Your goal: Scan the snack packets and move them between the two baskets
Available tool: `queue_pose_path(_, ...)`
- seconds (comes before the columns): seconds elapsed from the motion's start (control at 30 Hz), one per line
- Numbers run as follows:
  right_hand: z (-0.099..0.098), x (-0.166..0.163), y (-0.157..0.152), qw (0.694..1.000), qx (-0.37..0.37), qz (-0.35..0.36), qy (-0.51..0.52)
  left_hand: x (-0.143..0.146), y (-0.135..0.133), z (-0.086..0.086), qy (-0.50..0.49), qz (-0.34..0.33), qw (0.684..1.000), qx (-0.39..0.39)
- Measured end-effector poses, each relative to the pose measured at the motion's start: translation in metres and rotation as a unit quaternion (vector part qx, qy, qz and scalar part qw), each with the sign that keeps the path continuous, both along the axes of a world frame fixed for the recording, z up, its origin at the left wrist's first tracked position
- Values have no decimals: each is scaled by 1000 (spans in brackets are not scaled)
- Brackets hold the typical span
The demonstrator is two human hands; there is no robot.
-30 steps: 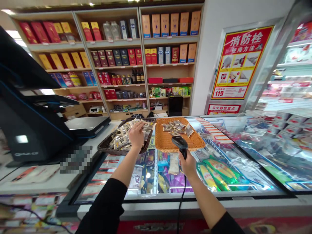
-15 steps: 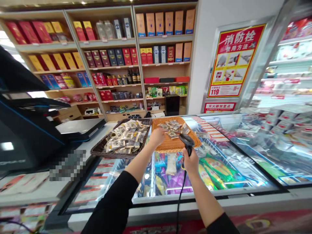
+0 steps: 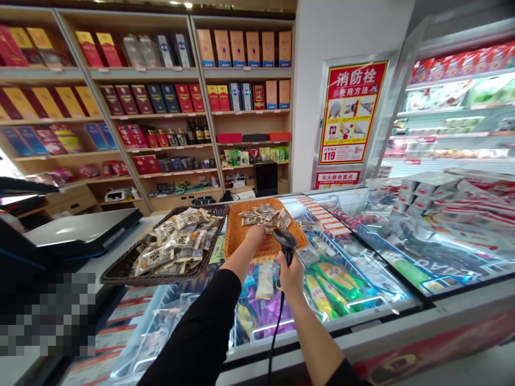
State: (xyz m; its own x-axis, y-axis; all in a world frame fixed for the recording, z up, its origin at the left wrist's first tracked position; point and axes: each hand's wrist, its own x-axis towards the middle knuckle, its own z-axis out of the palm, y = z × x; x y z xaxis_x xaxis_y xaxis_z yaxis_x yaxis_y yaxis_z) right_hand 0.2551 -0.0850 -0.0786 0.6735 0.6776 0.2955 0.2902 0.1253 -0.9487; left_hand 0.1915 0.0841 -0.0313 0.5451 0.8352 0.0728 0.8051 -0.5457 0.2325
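Note:
My right hand [image 3: 291,272] is wrapped round the handle of a black barcode scanner [image 3: 285,239], whose head is tilted toward the orange wicker basket [image 3: 236,236]. A black cord runs down from the scanner. Inside that basket lie small printed packets [image 3: 263,213]. My left hand [image 3: 255,235] is over the basket's near part, its fingers closed at the edge of one small packet [image 3: 268,230]; the fingertips are partly hidden. To the left, a dark brown wicker basket [image 3: 120,272] holds a heap of larger-looking similar packets [image 3: 177,241].
Both baskets rest on a glass-topped freezer [image 3: 386,300] with bagged goods beneath. A weighing scale [image 3: 84,228] stands on the left counter. Shelves of boxes [image 3: 156,99] line the back wall. A red poster [image 3: 354,112] hangs right of them, near a chilled display [image 3: 454,112].
The view has swung to the right, so everything sits farther left. My left hand has come down into the orange basket, nearer the scanner. The right hand still holds the scanner.

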Motion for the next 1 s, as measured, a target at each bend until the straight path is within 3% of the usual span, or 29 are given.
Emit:
queue_pose_path(0.17, -5, -1, 2, 1000, -1, 4, -4, -31, 0, 16, -74, -45, 996, 16)
queue_pose_path(0.3, -5, -9, -2, 997, 3, 71, -19, -75, 5, 30, -210, 18, 977, 18)
queue_pose_path(0.37, -4, -14, -5, 993, 8, 105, -60, -98, 4, 31, -296, 41, 953, -53)
queue_pose_path(0.5, 0, -25, -13, 980, -7, 134, -144, -131, -3, 21, -461, 68, 864, -193)
queue_pose_path(0.6, 5, -31, -18, 972, -14, 148, -183, -139, -10, 13, -535, 62, 821, -188)
queue_pose_path(0.67, 7, -35, -21, 968, -13, 158, -196, -139, -12, 10, -555, 58, 811, -178)
queue_pose_path(0.73, 8, -38, -22, 966, -8, 163, -202, -139, -14, 9, -547, 53, 819, -166)
queue_pose_path(0.9, 5, -41, -21, 969, 15, 147, -200, -139, -17, 9, -449, 3, 890, -83)
queue_pose_path(1.0, 4, -42, -20, 970, 13, 145, -194, -138, -18, 9, -397, -14, 912, -102)
